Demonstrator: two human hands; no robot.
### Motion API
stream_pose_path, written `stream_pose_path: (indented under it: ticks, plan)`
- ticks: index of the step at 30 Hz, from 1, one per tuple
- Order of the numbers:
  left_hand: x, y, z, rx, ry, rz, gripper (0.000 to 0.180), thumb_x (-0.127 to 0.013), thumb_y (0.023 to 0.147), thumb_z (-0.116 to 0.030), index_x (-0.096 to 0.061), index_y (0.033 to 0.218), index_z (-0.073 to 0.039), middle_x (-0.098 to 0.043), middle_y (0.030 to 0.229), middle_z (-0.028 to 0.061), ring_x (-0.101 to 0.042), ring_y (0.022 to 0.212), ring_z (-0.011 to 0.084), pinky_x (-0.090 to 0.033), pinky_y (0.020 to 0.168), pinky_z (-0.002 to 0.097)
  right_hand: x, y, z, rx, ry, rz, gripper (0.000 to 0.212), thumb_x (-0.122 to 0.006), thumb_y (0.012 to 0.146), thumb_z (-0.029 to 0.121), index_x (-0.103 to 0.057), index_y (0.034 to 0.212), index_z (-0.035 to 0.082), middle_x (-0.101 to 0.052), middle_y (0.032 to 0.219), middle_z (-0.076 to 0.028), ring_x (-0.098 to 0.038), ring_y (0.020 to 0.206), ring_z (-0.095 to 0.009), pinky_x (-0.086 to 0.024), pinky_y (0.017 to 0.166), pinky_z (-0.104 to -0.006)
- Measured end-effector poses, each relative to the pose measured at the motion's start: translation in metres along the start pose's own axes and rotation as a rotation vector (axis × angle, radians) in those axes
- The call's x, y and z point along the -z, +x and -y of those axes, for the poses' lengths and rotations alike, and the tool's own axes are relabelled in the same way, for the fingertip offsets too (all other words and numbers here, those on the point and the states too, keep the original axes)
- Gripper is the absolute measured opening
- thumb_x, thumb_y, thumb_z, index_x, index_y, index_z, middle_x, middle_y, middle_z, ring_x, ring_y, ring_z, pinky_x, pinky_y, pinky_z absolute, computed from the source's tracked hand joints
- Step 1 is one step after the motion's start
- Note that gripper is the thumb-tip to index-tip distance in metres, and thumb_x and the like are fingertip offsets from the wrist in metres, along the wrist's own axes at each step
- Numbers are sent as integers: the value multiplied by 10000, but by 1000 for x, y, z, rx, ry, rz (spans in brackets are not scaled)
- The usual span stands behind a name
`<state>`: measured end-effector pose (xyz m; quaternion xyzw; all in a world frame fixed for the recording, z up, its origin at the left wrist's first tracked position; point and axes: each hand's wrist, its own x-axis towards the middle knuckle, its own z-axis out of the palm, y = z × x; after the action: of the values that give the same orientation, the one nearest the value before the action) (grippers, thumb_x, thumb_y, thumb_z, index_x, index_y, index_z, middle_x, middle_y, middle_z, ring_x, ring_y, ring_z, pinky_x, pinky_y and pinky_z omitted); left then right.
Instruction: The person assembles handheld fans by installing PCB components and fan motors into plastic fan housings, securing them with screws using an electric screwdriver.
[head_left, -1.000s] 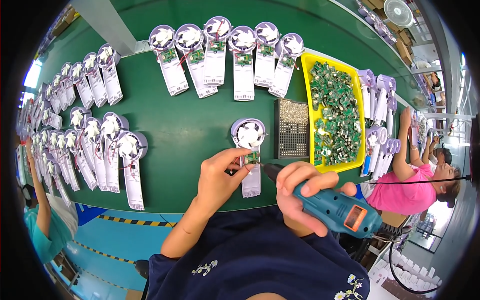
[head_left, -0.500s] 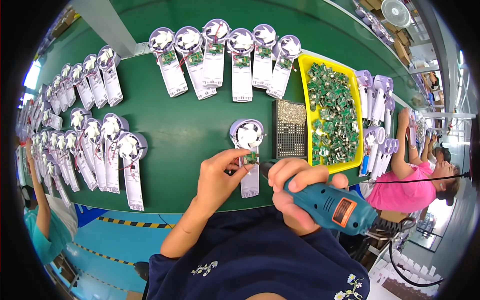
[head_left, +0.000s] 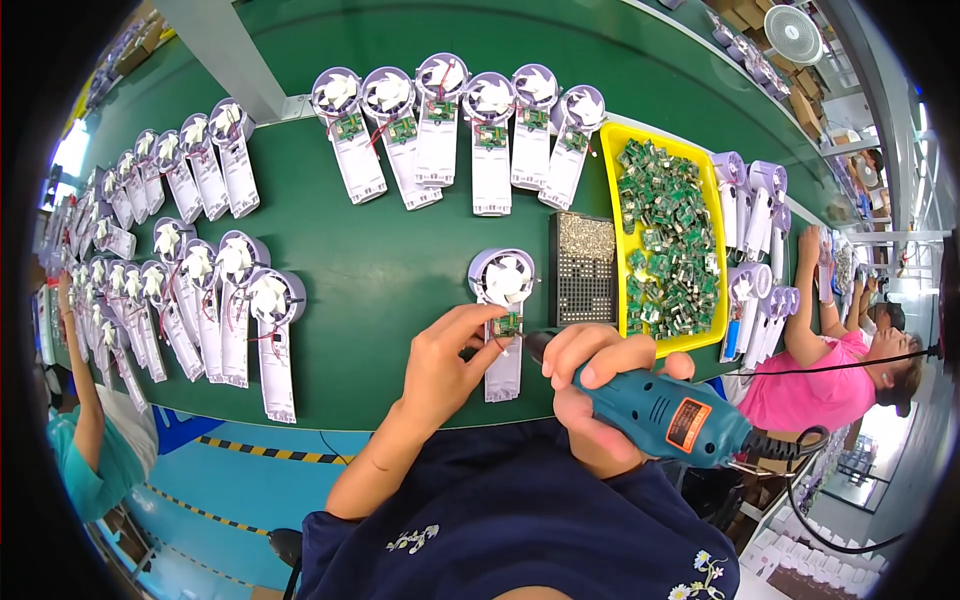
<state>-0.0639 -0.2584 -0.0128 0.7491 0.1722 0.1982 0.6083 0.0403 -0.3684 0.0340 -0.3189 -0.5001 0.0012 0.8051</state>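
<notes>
Head view: grips screwdriver [head_left: 655, 413] (right hand [head_left: 598, 385]), circuit board [head_left: 508, 325] (left hand [head_left: 443, 357]), near yellow tray [head_left: 702, 338] of boards [head_left: 672, 240], black tray [head_left: 556, 290] of metal bits [head_left: 586, 236].

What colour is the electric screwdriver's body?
The electric screwdriver has a teal body, best seen in the head view.

Lilac-and-white fan unit [head_left: 503, 278] lies flat on a green bench [head_left: 390, 270], round head pointing away, small green circuit board [head_left: 509, 325] seated on its handle, a teal electric screwdriver [head_left: 640, 408] slanting nose-first toward the board
</notes>
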Motion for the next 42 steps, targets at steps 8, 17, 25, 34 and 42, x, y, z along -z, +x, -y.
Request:
stream_pose_path:
  ticks: [8, 17, 25, 34, 42]
  plan:
    - [2, -1, -1, -19, 30, 12, 327, -748, 792, 2, -669, 1106, -46, -674, 984, 114, -687, 724, 201, -582, 634, 287, -6, -6, -1, 0, 8, -79, 882, -811, 778, 389, -297, 1462, 173, -597, 953, -120, -598, 672, -274, -503, 562, -355]
    - [14, 4, -6, 207, -35, 154, 291, -727, 827, 23, -679, 1113, -5, -692, 932, 114, -674, 813, 132, -584, 720, 287, 2, -5, 8, -98, -91, -11, 840, -607, 878, 571, -210, 1517, 198, -509, 904, -122, -532, 578, -260, -475, 520, -404]
    - [-5, -4, -7, 3, 27, -119, 195, -619, 884, 55, -651, 1073, 16, -675, 897, 117, -688, 752, 178, -578, 656, 289, -5, -9, 10, -78, 22, -124, 883, -839, 768, 320, -293, 1455, 227, -580, 994, -141, -599, 736, -291, -506, 631, -417]
    - [-6, 1, -14, 153, -29, -106, 125, -665, 885, 19, -590, 984, 30, -693, 831, 91, -664, 712, 78, -544, 627, 232, -8, -3, 4, 28, -63, -102, 874, -809, 765, 476, -297, 1426, 221, -578, 956, -139, -587, 626, -281, -486, 503, -406]
    - [-2, 6, -12, 264, -39, -78, 122, -685, 863, 27, -593, 943, 20, -694, 764, 52, -638, 709, 49, -508, 591, 207, 4, -4, 4, 71, -149, -65, 927, -693, 807, 623, -220, 1462, 168, -559, 926, -150, -584, 575, -267, -537, 479, -376]
